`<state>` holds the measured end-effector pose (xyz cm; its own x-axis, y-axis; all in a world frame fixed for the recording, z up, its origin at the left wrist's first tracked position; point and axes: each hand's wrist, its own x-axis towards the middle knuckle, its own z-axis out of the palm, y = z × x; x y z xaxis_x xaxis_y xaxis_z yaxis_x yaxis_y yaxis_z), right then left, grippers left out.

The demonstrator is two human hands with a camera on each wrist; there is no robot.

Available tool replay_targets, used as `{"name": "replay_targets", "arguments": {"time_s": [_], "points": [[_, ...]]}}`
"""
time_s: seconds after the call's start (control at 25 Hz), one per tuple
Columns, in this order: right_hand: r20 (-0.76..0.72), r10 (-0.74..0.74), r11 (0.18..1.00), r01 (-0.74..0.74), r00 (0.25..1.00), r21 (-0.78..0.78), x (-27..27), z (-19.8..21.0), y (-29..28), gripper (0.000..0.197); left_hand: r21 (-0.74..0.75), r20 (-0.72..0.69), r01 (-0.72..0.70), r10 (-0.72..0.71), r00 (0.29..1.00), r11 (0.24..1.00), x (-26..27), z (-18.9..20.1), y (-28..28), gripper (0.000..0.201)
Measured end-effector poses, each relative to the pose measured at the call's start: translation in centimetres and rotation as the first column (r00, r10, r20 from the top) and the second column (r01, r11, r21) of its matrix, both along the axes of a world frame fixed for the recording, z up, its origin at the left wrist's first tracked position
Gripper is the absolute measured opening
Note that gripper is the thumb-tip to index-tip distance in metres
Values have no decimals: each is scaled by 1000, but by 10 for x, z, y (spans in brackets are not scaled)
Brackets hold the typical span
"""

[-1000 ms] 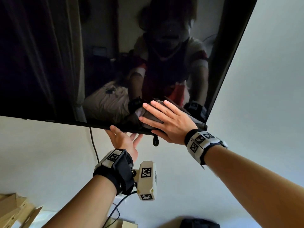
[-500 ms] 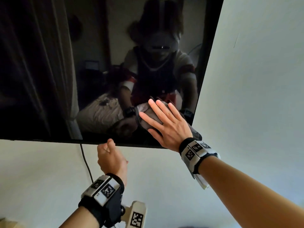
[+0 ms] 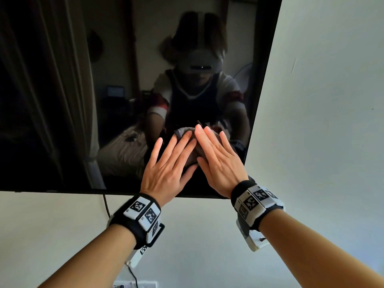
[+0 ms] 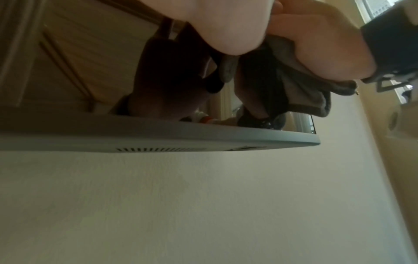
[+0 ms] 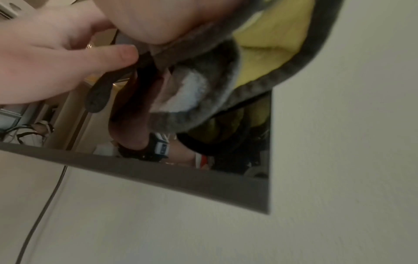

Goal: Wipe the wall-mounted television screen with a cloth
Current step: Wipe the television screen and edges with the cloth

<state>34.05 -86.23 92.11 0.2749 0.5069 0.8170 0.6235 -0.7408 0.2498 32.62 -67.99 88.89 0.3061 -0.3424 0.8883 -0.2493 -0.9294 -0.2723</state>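
Observation:
The wall-mounted television screen (image 3: 62, 100) is dark and mirrors the room. A grey cloth (image 3: 183, 131) lies flat against it near the lower right corner. My right hand (image 3: 217, 156) presses on the cloth with straight fingers. My left hand (image 3: 168, 161) lies flat beside it, its fingers over the cloth's left part. Most of the cloth is hidden under both hands. In the right wrist view the cloth (image 5: 260, 53) shows a yellow side, and the left hand's thumb (image 5: 113, 55) touches its grey edge. In the left wrist view the cloth (image 4: 300, 89) hangs under the right hand (image 4: 316, 44).
The television's bottom edge (image 3: 62, 191) and right edge (image 3: 264, 80) border a bare pale wall (image 3: 322, 121). A dark cable (image 3: 106, 206) hangs below the set. A white socket strip (image 3: 135, 284) sits at the lower frame edge.
My left hand rose from under the television's bottom edge and now lies flat on the screen beside the right hand. The right hand and cloth shifted slightly up the screen.

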Motion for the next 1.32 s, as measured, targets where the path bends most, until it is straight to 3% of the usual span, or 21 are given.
{"name": "replay_targets", "arguments": {"time_s": [0.2, 0.28, 0.4, 0.48, 0.64, 0.72, 0.8, 0.88, 0.96, 1.08, 1.2, 1.32], "points": [[114, -134, 988, 141, 984, -54, 3, -5, -31, 58, 8, 221, -171, 165, 961, 985, 8, 7, -12, 43], [142, -187, 981, 192, 972, -21, 3, -10, -38, 59, 62, 301, -167, 141, 943, 984, 14, 8, -15, 41], [143, -262, 965, 260, 954, 37, 1, -18, -45, 65, 267, 226, -18, -44, 973, 964, 20, 11, -12, 50], [107, -293, 955, 285, 950, 87, 0, -20, -50, 71, 337, 157, 33, -91, 983, 941, 21, 17, -9, 54], [15, -312, 917, 297, 950, 267, -9, -25, -53, 71, 277, 44, 82, -98, 994, 957, 17, 22, -9, 54], [-104, -271, 838, 287, 957, 465, -14, -34, -53, 63, 190, -12, 103, -102, 995, 976, 12, 21, -17, 52], [-253, -42, 651, 219, 966, 727, -13, -28, -51, 55, 129, -36, 104, -100, 994, 986, 11, 20, -26, 58], [-274, 219, 505, 132, 936, 853, -7, -6, -50, 50, 41, -27, 101, -100, 995, 994, 13, 17, -37, 58], [-257, 339, 550, 31, 905, 834, -5, 23, -51, 48, -30, -2, 85, -85, 996, 996, 16, 12, -47, 54], [-271, 252, 717, 9, 929, 697, -4, 49, -53, 48, 45, 10, 47, -48, 999, 998, 20, 6, -45, 58], [-279, 213, 734, 35, 936, 678, -2, 51, -53, 52, 141, 41, 20, -26, 999, 990, 21, 18, -25, 58], [-279, 195, 733, 49, 940, 678, 3, 49, -54, 56, 38, 48, -28, 26, 999, 999, 22, 33, -23, 62]]}}
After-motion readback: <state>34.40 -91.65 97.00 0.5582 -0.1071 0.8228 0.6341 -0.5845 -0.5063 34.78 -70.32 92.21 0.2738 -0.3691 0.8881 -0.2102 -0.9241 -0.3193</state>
